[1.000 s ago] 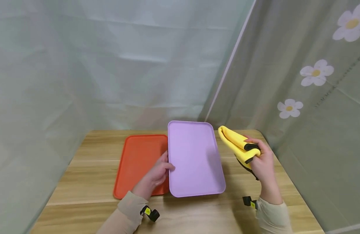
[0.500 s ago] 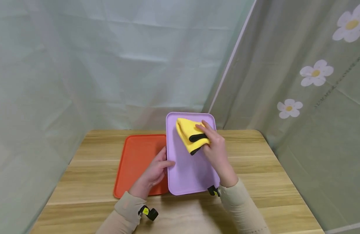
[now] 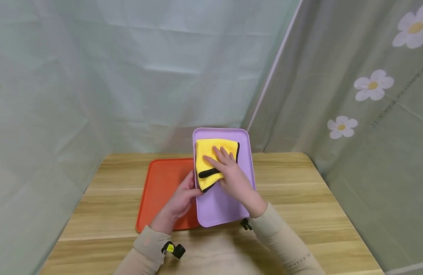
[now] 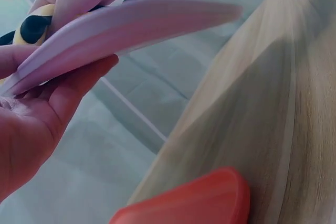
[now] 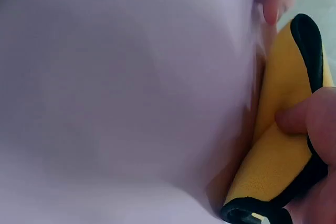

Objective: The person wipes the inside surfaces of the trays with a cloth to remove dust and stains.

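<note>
In the head view a light purple rectangular tray [image 3: 220,211] is tilted up off the table, its inside facing me. My left hand [image 3: 180,198] grips its left rim, thumb in front and fingers [image 4: 86,80] behind, as the left wrist view shows. A folded yellow cloth [image 3: 208,148] with black edging lies against the tray's upper left inside. My right hand [image 3: 234,180] presses it there with fingers spread over it. Seen in the right wrist view, the right thumb [image 5: 304,116] digs into the cloth's fold.
An orange-red tray [image 3: 160,193] lies flat on the wooden table [image 3: 301,198], partly under my left hand and the purple tray. Pale curtains [image 3: 146,76] hang behind and at both sides, with white flowers [image 3: 373,85] on the right one.
My right hand has swung left with the cloth from right of the purple tray onto its upper left inside, and the cloth has spread. The purple tray has tipped up and moved slightly left.
</note>
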Action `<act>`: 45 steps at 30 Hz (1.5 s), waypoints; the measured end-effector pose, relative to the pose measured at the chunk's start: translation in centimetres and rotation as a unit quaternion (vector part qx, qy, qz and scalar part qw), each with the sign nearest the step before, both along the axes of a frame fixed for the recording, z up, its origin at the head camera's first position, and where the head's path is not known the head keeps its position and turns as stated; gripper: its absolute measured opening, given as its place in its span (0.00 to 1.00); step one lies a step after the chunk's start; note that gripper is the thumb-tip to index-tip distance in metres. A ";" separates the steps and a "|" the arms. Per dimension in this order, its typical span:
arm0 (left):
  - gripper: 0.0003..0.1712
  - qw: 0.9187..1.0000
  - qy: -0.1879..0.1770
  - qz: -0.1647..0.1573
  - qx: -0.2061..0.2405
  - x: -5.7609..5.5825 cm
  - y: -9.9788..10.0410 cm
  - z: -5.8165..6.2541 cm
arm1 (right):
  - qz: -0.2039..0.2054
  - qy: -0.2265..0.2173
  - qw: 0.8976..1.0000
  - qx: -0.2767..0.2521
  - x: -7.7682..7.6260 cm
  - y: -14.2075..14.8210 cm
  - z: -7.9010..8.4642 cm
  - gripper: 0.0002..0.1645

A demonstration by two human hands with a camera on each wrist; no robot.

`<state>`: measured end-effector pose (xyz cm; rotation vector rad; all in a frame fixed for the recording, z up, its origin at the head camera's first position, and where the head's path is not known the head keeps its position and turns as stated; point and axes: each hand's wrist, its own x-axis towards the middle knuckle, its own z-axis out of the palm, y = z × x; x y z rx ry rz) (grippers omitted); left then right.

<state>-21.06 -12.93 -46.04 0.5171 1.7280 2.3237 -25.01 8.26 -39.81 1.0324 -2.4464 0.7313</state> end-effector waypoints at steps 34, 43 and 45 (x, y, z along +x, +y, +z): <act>0.45 0.999 -0.015 -0.031 -0.035 0.2 0.3 1.1 | -0.087 -0.022 0.995 -0.045 -1.5 6.2 1.6 0.56; 0.44 0.999 -0.012 -0.045 -0.023 0.7 0.2 0.6 | -0.099 -0.059 0.992 -0.045 -0.9 7.1 0.7 0.55; 0.43 0.999 -0.009 -0.048 -0.019 0.8 0.2 0.6 | -0.098 -0.068 0.991 -0.056 -0.7 6.8 0.5 0.54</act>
